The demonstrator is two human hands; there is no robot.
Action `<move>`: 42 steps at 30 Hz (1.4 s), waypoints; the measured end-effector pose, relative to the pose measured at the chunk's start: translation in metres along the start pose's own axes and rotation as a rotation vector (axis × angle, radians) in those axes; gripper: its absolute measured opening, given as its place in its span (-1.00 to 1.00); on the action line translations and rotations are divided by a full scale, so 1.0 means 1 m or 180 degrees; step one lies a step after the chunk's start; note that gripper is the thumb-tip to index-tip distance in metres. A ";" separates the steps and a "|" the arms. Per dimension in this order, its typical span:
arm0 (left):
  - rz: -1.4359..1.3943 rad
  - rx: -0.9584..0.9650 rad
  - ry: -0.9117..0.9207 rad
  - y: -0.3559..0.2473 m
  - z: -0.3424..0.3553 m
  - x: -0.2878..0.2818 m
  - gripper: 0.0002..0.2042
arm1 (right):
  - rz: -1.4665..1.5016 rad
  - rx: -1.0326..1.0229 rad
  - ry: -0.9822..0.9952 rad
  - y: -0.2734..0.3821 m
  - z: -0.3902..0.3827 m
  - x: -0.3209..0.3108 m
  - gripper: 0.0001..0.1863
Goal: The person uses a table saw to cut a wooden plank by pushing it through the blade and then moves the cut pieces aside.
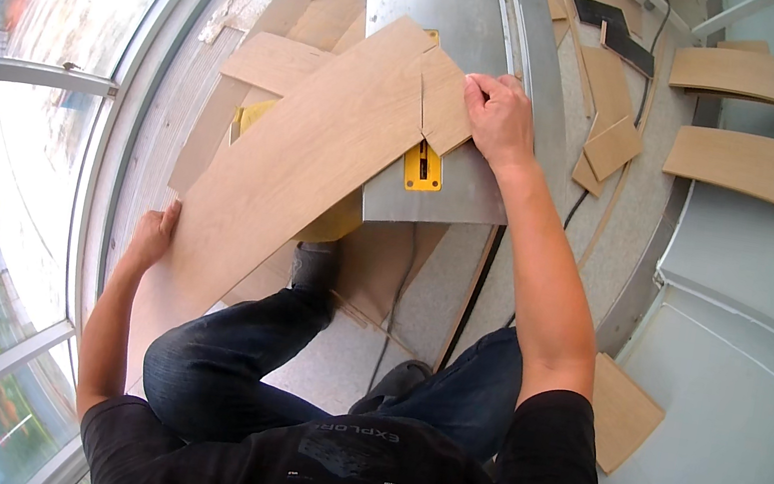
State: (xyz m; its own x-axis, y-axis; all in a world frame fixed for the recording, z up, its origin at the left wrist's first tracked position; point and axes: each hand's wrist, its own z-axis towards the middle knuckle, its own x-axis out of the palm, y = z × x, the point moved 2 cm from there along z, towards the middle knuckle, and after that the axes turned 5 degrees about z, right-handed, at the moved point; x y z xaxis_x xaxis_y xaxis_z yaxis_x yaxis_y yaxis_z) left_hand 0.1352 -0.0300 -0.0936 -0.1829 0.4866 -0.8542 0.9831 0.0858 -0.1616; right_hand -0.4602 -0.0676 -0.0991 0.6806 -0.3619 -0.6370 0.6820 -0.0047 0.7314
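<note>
A long light-wood floorboard (321, 146) lies slanted across the metal top (509, 175) of a table saw, running from near my left knee up to the saw. A narrow dark cut line crosses it near its far end, over the yellow blade insert (424, 169). Beyond that line is a short end piece (445, 99); I cannot tell whether it is fully parted. My left hand (156, 231) grips the board's left edge at the near end, its fingers partly hidden beneath. With curled fingers, my right hand (500, 118) holds the end piece's right edge. The blade is mostly hidden.
Offcuts (612, 148) and loose boards (273, 64) lie around the saw. A dark cable (574, 209) runs along the floor at right. Windows (21, 184) line the left side. More planks (753, 170) rest on white surfaces at right. My legs straddle the floor below.
</note>
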 end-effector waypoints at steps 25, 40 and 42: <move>-0.0033 0.0109 -0.0046 0.003 -0.019 0.013 -0.21 | 0.0107 -0.0091 -0.0114 0.006 -0.018 -0.008 -0.79; 0.0280 0.0479 -0.0088 0.018 -0.019 0.022 -0.26 | 0.0129 -0.0072 -0.0049 0.005 -0.022 -0.011 -0.80; 0.0324 0.0522 -0.0088 0.018 -0.020 0.021 -0.25 | 0.0124 -0.0034 0.0024 0.004 -0.024 -0.010 -0.79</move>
State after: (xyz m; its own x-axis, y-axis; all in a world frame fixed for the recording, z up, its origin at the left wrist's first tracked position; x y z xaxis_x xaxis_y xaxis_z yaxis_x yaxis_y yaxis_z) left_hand 0.1490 -0.0007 -0.1047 -0.0848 0.4614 -0.8831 0.9829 -0.1065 -0.1500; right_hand -0.4582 -0.0420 -0.0953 0.7087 -0.3546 -0.6100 0.6577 0.0192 0.7530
